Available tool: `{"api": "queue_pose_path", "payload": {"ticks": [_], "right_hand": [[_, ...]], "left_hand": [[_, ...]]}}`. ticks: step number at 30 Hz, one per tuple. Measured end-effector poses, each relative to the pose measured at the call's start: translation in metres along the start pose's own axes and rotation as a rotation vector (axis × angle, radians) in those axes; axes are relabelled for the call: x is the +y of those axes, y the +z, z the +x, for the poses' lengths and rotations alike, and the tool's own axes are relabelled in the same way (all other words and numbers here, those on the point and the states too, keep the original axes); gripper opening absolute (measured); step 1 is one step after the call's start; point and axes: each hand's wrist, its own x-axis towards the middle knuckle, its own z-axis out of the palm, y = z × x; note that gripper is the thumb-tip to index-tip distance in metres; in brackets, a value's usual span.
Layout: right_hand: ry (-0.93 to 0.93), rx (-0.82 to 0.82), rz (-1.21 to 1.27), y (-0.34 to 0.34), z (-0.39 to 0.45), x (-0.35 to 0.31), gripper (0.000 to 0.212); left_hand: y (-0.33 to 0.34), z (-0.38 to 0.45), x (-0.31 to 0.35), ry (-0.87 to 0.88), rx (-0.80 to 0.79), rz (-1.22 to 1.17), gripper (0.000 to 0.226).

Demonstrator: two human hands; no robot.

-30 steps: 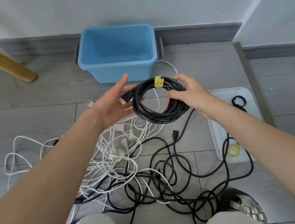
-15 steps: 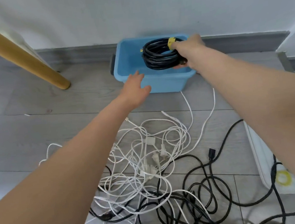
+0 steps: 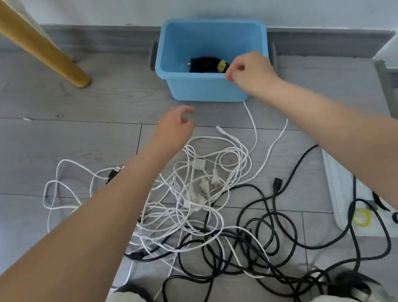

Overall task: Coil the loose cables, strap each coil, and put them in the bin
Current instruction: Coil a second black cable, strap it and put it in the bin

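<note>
Nearest the camera, loose black cables (image 3: 260,240) lie tangled on the grey floor (image 3: 42,134), overlapped by loose white cables (image 3: 197,188) just beyond. The left hand (image 3: 174,128) is extended above the far edge of the white tangle, palm down, fingers relaxed and slightly spread, holding nothing. A white tray (image 3: 338,184) lies to the right. The right hand (image 3: 249,70) is held at the near right rim of the blue bin (image 3: 200,88), fingers loosely curled, empty. Inside the bin, on its bottom, rests the black coil (image 3: 204,63), bound by a yellow strap (image 3: 222,66). A wooden leg (image 3: 50,53) stands far left.
</note>
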Motion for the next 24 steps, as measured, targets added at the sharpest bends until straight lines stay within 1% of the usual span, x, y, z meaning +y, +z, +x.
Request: {"api": "queue_pose_path", "payload": {"ticks": [2, 3, 4, 5, 6, 7, 8, 9, 10, 11, 13, 14, 15, 16, 18, 20, 21, 24], "right_hand": [[-0.057, -0.069, -0.059, 0.005, -0.028, 0.011, 0.030], [-0.087, -0.118, -0.157, 0.007, -0.042, 0.017, 0.028], [-0.101, -0.211, -0.262, 0.009, -0.056, 0.026, 0.026], [-0.077, -0.364, -0.349, 0.011, -0.071, 0.036, 0.021], [-0.010, -0.572, -0.410, 0.014, -0.088, 0.047, 0.019], [0.107, -0.789, -0.458, 0.020, -0.110, 0.060, 0.026], [0.224, -0.958, -0.482, 0.027, -0.132, 0.071, 0.038], [0.315, -1.053, -0.462, 0.037, -0.152, 0.082, 0.047], [0.355, -1.061, -0.403, 0.044, -0.170, 0.089, 0.049], [0.358, -1.009, -0.322, 0.049, -0.183, 0.091, 0.045], [0.353, -0.833, -0.135, 0.046, -0.187, 0.079, 0.025], [0.363, -0.787, -0.005, 0.036, -0.183, 0.065, 0.014], [0.378, -0.779, 0.156, 0.023, -0.180, 0.046, 0.011], [0.380, -0.783, 0.297, 0.005, -0.178, 0.026, 0.015], [0.323, -0.812, 0.422, -0.030, -0.180, -0.016, 0.020], [0.244, -0.825, 0.432, -0.056, -0.191, -0.050, 0.015], [0.201, -0.809, 0.429, -0.072, -0.201, -0.068, 0.014], [0.128, -0.783, 0.494, -0.100, -0.221, -0.106, 0.017]], "left_hand": [[0.007, -0.017, -0.003, 0.012, -0.050, 0.011, 0.034], [0.010, -0.024, -0.006, 0.026, -0.064, 0.030, 0.032], [0.014, -0.030, -0.007, 0.036, -0.076, 0.047, 0.031], [0.018, -0.037, -0.008, 0.037, -0.088, 0.063, 0.030], [0.021, -0.043, -0.009, 0.027, -0.114, 0.084, 0.029], [0.027, -0.051, -0.008, 0.018, -0.153, 0.104, 0.028], [0.031, -0.057, -0.007, 0.011, -0.203, 0.129, 0.025], [0.034, -0.062, -0.005, 0.008, -0.264, 0.165, 0.023], [0.038, -0.067, -0.001, 0.007, -0.339, 0.224, 0.022], [0.040, -0.071, 0.006, 0.014, -0.413, 0.297, 0.024], [0.038, -0.076, 0.026, 0.045, -0.543, 0.400, 0.032], [0.033, -0.081, 0.039, 0.051, -0.597, 0.420, 0.037], [0.028, -0.087, 0.050, 0.042, -0.653, 0.427, 0.041], [0.020, -0.095, 0.063, 0.042, -0.695, 0.437, 0.044], [-0.004, -0.110, 0.083, 0.063, -0.712, 0.471, 0.046], [-0.032, -0.126, 0.095, 0.055, -0.659, 0.459, 0.051], [-0.052, -0.140, 0.106, 0.037, -0.632, 0.407, 0.053], [-0.099, -0.176, 0.129, -0.046, -0.631, 0.168, 0.057]]}}
